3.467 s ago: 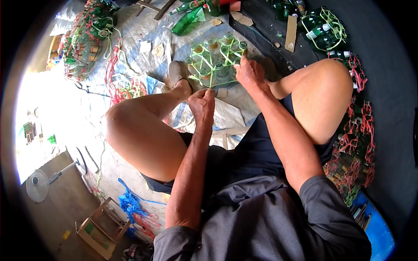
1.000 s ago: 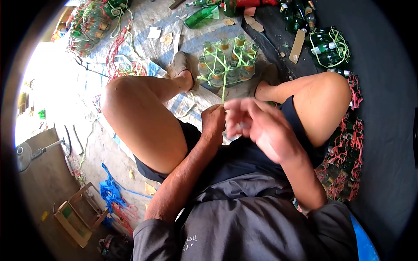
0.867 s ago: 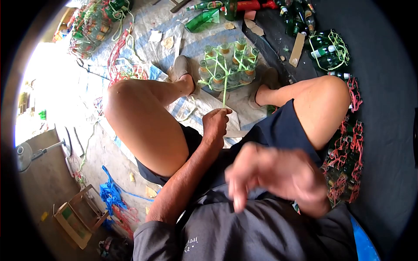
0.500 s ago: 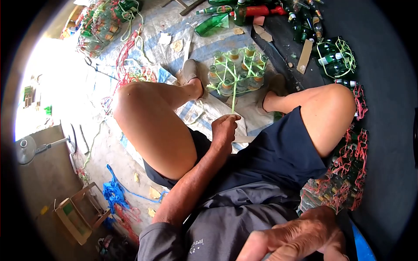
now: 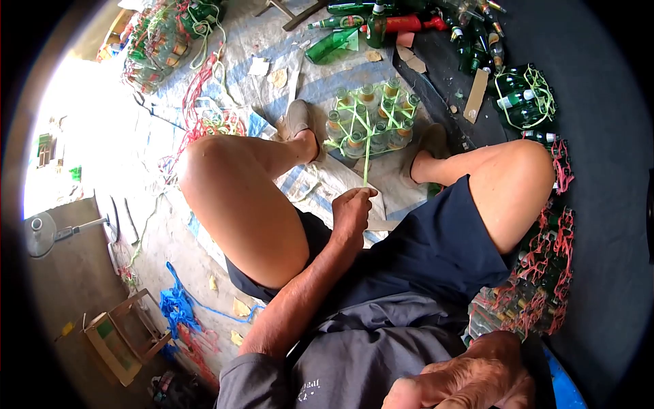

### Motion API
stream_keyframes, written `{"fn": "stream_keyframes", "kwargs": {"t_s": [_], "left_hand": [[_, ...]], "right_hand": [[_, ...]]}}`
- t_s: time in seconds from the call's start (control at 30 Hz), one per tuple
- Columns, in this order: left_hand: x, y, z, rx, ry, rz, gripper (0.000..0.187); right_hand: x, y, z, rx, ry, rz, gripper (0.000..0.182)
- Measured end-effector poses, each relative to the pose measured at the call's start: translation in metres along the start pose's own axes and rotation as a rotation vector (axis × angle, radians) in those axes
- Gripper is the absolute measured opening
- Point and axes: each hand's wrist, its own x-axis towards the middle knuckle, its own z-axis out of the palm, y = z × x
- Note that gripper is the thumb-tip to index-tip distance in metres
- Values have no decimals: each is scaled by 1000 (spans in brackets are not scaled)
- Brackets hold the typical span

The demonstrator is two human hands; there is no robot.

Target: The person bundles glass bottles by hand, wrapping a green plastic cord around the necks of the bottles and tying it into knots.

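My left hand (image 5: 353, 213) is closed in a pinch on the end of a light green plastic string (image 5: 366, 167). The string runs taut from there to a bundle of clear glass bottles (image 5: 373, 129), upright on the floor between my feet. More green string criss-crosses around the bottle necks. Close to the camera at the lower right, my right hand (image 5: 470, 382) has its fingers curled together. Its fingertips are partly cut off by the frame edge, and whatever they hold is hidden.
Green bottles (image 5: 334, 46) lie at the far side, with a red bottle (image 5: 405, 24) among them. Tied bottle bundles stand on the right (image 5: 528, 293) and far left (image 5: 153, 48). Pink string (image 5: 197, 102), blue string (image 5: 178, 307) and cardboard scraps (image 5: 477, 92) litter the floor. A fan (image 5: 42, 235) is at left.
My right hand has shifted slightly down toward the frame's lower edge. My left hand keeps its pinch on the string; the whole view has tilted a little, setting the bottles lower.
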Motion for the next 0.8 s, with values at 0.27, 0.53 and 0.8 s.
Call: {"fn": "stream_keyframes", "kwargs": {"t_s": [0.27, 0.53, 0.8], "left_hand": [[9, -16, -5, -9, -6, 88, 21], [5, -14, -5, -171, -48, 5, 22], [4, -16, -7, -174, -88, -39, 22]], "right_hand": [[-28, 45, -139, -1016, 994, 386, 27], [-71, 113, -239, -350, 1213, 559, 37], [-75, 115, -258, -235, 1254, 513, 22]]}}
